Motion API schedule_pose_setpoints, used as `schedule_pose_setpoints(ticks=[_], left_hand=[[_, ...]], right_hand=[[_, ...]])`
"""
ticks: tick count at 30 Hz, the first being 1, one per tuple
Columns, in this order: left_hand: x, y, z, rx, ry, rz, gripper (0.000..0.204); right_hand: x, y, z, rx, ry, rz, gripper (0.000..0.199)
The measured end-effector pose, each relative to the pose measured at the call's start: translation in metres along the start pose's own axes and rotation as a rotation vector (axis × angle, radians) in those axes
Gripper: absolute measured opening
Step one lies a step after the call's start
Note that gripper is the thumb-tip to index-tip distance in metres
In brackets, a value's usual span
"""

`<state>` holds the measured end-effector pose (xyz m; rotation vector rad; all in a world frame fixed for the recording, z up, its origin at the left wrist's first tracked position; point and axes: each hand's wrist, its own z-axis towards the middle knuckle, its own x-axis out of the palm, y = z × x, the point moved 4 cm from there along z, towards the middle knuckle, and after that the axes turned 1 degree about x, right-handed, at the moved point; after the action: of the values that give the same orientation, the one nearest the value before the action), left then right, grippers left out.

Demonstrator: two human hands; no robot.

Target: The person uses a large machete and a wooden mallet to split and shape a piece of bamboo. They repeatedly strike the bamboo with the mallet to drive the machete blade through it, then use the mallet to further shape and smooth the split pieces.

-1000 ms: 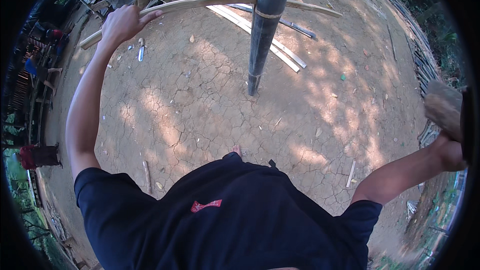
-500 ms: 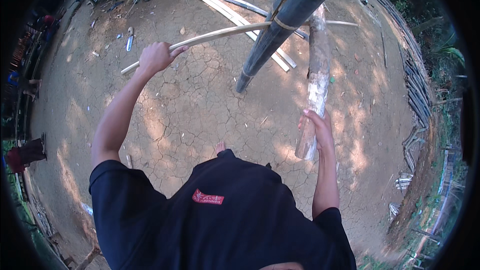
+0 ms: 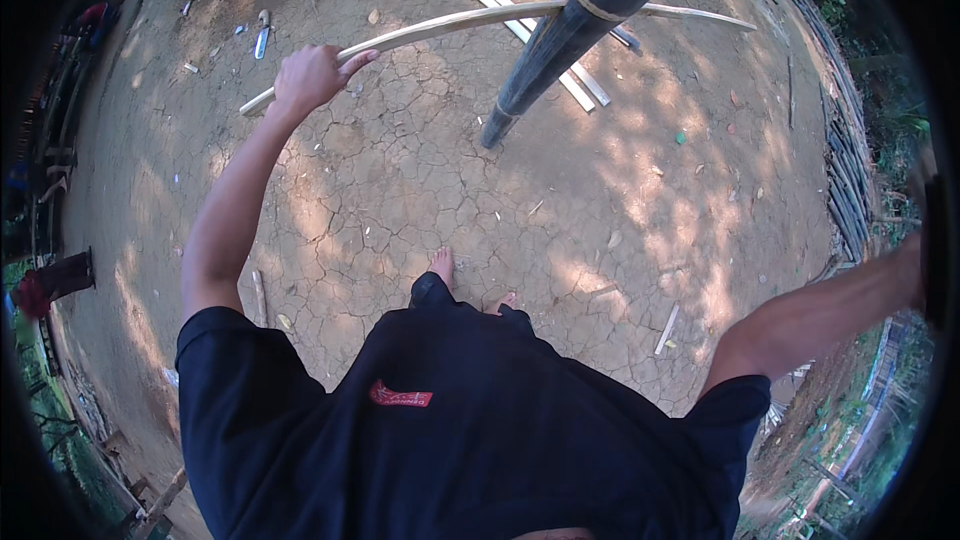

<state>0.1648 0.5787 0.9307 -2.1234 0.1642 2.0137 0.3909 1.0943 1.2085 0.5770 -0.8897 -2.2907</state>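
My left hand (image 3: 308, 78) is closed around the near end of a long, pale, bent bamboo strip (image 3: 440, 28), with the thumb lying along it. The strip runs to a dark bamboo pole (image 3: 545, 65) that slants down to the ground, meeting it at a lengthwise split. Its far end (image 3: 700, 14) sticks out on the pole's other side. My right forearm (image 3: 830, 312) reaches far out to the right, where the hand is blurred and cut off by the dark rim. What that hand holds does not show.
Several pale split lengths (image 3: 590, 90) lie behind the pole. A knife (image 3: 262, 38) lies at the far left on the cracked dirt ground (image 3: 400, 190). Dark poles (image 3: 848, 190) are stacked along the right edge. A person (image 3: 55, 285) is at the left rim.
My right arm has swung outward to the right, and the short log it held has left the view. My left hand keeps hold of the bamboo strip. The view has shifted slightly.
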Motion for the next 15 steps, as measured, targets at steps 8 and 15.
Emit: schedule_pose_setpoints(ticks=[8, 15], left_hand=[[0.06, -0.006, -0.005, 0.035, 0.102, 0.087, 0.089], [0.056, 0.005, -0.013, 0.018, 0.041, 0.064, 0.091]], right_hand=[[0.097, -0.23, -0.287, 0.962, 0.53, 0.071, 0.055], [0.087, -0.125, -0.25, 1.069, 0.396, 0.214, 0.05]])
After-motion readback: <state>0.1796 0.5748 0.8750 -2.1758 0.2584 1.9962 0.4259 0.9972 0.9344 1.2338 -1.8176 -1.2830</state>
